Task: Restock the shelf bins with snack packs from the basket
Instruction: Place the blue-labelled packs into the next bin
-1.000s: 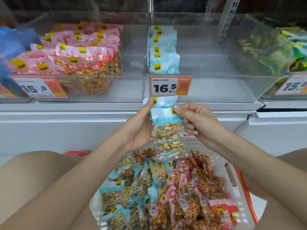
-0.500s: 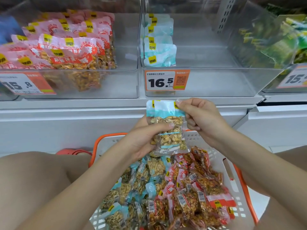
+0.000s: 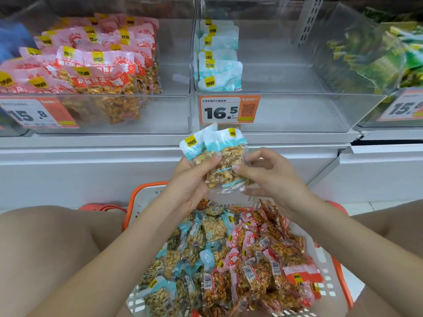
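Standing upright in both hands [image 3: 190, 186]: blue snack packs [image 3: 225, 156]

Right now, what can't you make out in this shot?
- How many blue packs the left hand and right hand hold: they overlap.
- Small print on the price tag: too small.
- Green packs: blurred behind bin wall, cut by right edge.
- Basket bottom: buried under packs.

The orange-and-white price tag [image 3: 229, 109] on the front edge of the middle bin [image 3: 297, 110] reads "16.5", with a QR code beside the number. The tag [image 3: 39, 113] on the left bin's front edge reads "15.8". At the right edge, a cut-off tag [image 3: 406, 105] shows "15". The small Chinese print is too small to read.
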